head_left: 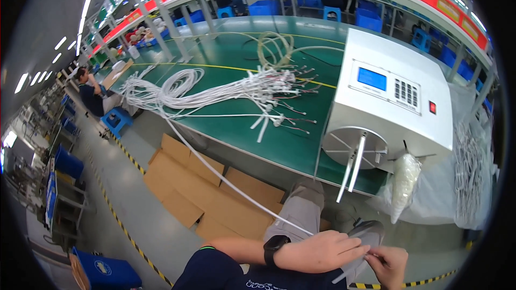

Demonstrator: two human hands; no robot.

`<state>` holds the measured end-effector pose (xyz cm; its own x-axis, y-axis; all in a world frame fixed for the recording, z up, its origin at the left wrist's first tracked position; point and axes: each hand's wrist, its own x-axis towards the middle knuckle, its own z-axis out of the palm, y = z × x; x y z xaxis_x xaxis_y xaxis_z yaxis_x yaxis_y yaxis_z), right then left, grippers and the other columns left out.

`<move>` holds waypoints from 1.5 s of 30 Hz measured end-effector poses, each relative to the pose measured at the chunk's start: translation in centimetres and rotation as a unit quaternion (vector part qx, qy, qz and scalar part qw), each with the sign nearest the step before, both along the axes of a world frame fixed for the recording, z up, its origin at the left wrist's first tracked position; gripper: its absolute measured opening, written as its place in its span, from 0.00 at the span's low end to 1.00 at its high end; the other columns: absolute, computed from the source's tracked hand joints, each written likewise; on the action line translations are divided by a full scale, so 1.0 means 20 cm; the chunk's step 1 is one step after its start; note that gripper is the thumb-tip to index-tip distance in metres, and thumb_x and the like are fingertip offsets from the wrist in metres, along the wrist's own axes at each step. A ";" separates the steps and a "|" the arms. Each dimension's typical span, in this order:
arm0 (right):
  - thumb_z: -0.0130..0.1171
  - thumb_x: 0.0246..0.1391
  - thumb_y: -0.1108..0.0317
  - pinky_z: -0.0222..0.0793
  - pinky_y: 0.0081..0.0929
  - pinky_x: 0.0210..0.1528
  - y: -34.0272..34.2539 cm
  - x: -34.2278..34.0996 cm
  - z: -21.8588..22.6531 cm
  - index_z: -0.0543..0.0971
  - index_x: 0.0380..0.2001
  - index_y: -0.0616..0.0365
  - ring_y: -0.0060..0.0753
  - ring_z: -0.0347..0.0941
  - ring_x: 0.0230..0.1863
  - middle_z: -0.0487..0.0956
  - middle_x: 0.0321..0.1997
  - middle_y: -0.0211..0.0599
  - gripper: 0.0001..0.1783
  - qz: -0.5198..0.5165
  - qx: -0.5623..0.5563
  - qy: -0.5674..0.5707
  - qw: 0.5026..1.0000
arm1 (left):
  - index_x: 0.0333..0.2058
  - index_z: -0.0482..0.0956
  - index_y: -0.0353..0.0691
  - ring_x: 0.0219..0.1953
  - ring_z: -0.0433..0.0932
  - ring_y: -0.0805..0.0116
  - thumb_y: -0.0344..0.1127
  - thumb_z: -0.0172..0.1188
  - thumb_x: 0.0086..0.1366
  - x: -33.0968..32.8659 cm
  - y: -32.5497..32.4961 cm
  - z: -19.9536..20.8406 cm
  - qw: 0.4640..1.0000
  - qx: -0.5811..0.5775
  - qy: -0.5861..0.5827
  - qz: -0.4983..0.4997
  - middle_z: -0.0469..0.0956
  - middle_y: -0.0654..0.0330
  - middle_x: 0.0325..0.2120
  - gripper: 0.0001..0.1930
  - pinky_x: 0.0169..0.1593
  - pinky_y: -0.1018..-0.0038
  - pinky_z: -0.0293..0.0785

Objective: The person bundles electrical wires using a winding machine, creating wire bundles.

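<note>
A white cable (228,181) runs from the table over my lap and passes under my left hand (325,251), whose fingers are closed on it. My left wrist wears a dark watch. Against the left fingertips, my right hand (389,266) makes a pinch; what lies between its fingers is too small to make out. A short white end (339,278) sticks out below the left hand. On the green table (226,134) lies a bundle of white cables (215,94) with small connectors and thin coloured wires at their right ends.
A white winding machine (395,75) with a screen, keypad and round slotted disc (355,147) stands at the right. A plastic-wrapped cone (404,182) hangs from it. Flattened cardboard (215,198) covers floor beside my legs. Another person (91,94) sits at the far left.
</note>
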<state>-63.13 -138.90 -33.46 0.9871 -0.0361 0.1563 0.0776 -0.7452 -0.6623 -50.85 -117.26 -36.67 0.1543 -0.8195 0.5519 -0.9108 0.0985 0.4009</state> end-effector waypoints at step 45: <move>0.60 0.58 0.76 0.73 0.22 0.37 -0.01 0.89 -0.25 0.73 0.39 0.64 0.24 0.77 0.34 0.80 0.35 0.36 0.08 -0.108 0.241 -0.211 0.941 | 0.36 0.79 0.35 0.24 0.71 0.60 0.29 0.60 0.66 0.68 -0.07 0.25 0.962 0.011 0.098 0.254 0.73 0.55 0.23 0.04 0.30 0.71 0.68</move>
